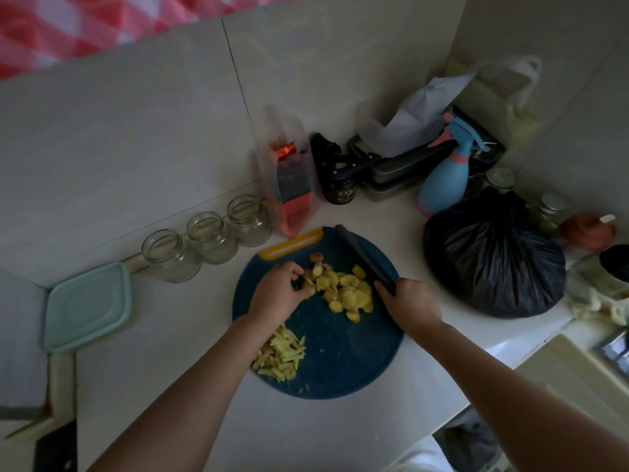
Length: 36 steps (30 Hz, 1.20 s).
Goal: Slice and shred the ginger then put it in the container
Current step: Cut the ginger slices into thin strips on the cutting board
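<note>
On blue board (340,362): yellow ginger slices (347,296), shreds (282,356).

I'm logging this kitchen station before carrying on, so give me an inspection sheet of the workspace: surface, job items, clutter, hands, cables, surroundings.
Surface: white counter with a round blue cutting board on it.
Job's things: ginger slices piled mid-board; ginger shreds heaped at the board's near-left edge; mint-lidded container, lid on, left of the board.
Clutter: three empty glass jars along the wall; blue spray bottle and black plastic bag on the right.
Hands: left hand, fingers curled on the slices; right hand grips the knife.
Cables: nothing seen.
Surroundings: tiled wall; red checked cloth top left.
</note>
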### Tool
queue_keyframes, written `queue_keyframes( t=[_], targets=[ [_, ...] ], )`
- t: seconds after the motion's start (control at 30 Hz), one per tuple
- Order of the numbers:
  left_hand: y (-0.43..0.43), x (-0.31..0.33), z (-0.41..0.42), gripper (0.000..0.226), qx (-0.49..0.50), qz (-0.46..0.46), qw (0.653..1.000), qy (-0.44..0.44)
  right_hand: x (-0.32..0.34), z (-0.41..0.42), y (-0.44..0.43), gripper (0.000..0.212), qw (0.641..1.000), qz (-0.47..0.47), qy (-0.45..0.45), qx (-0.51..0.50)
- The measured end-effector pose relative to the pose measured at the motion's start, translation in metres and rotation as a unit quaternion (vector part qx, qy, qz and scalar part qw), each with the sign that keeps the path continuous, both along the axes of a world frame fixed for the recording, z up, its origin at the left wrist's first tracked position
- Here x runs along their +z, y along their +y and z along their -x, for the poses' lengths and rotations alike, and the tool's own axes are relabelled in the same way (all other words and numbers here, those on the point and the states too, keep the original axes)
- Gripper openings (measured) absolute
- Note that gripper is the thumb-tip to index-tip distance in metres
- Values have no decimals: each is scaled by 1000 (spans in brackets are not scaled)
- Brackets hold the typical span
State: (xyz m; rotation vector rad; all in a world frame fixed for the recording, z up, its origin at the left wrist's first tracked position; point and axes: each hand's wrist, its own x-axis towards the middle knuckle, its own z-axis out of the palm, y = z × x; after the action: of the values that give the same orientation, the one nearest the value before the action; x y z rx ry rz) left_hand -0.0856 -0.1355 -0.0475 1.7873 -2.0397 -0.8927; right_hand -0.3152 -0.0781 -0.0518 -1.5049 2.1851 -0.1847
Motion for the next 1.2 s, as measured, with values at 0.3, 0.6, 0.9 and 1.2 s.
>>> queue_keyframes(
  t=[0.3,0.6,0.9,1.2],
  targets=[
    [-7,-3,5,24,1,-24,1000,-10,-5,-2,-11,46,998,-4,57,20],
    [0,22,38,26,-157,51,986,-7,-7,1,-13,47,999,-3,39,22],
    [-6,21,59,40,-345,64,930,-112,-8,4,-13,46,1000,-3,17,22],
    [9,15,46,26,-408,175,891,-88,-10,5,-13,46,999,0,22,32]
  ],
)
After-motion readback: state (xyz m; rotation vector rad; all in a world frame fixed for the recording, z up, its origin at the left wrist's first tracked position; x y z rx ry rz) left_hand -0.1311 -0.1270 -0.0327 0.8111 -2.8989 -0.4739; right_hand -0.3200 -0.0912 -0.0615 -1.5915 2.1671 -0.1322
